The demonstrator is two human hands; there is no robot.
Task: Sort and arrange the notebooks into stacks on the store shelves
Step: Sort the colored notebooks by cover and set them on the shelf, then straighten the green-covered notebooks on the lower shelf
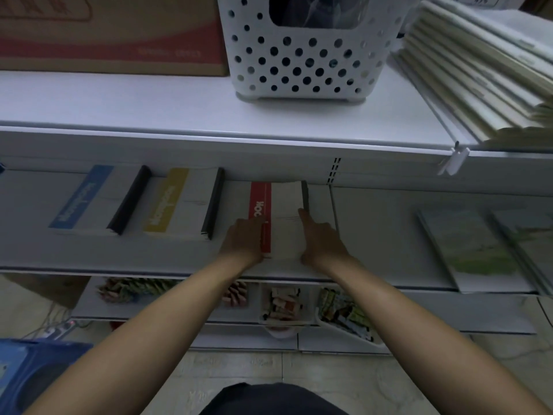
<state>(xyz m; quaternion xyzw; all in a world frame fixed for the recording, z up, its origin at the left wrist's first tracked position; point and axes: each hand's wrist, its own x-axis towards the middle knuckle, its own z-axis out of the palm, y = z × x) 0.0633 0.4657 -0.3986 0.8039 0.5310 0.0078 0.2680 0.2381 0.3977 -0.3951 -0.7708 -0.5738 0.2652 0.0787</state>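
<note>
Head view: left grip [244, 238] and right grip [320, 241], fingers flat, press the red notebook stack [285, 217] between them; one harder push could knock it crooked.

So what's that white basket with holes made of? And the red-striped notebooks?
The white basket looks like moulded plastic: smooth, faintly shiny walls, even round holes, rounded corners. The red-striped notebooks seem paper with matte card covers: thin layered edges show, and a dark strip, perhaps binding tape, runs along one side.
</note>
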